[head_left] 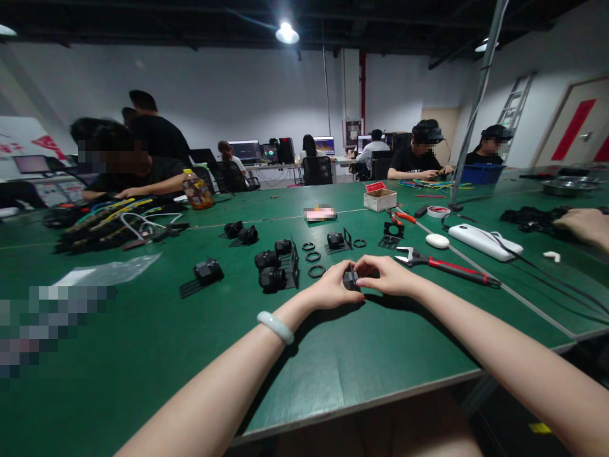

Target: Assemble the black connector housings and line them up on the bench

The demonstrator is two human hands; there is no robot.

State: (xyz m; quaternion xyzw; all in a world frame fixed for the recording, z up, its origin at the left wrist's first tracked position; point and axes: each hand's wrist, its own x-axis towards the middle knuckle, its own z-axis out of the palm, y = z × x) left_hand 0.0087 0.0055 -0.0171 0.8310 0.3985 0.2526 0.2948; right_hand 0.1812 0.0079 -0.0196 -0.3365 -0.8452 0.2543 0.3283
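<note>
Just above the green table (333, 362), my left hand (330, 287) is closed around a black cable gland (351, 280). From the other side, the thumb and fingers of my right hand (387, 276) grip the same part. My fingers hide much of it. To the left stand several similar black glands (272, 278) beside upright slotted brackets (294, 263). Black ring nuts (313, 256) lie in a row just beyond my left hand. Another gland on a bracket (335, 240) sits further back, and an empty bracket (392, 233) is to its right.
To the right lie an adjustable wrench (451, 268), a white oval object (437, 241), orange-handled pliers (404, 216) and a white power strip (485, 242). A metal pole (477, 101) rises from the table. A co-worker's hand (585, 226) reaches in at right; cable bundles (109, 225) lie left.
</note>
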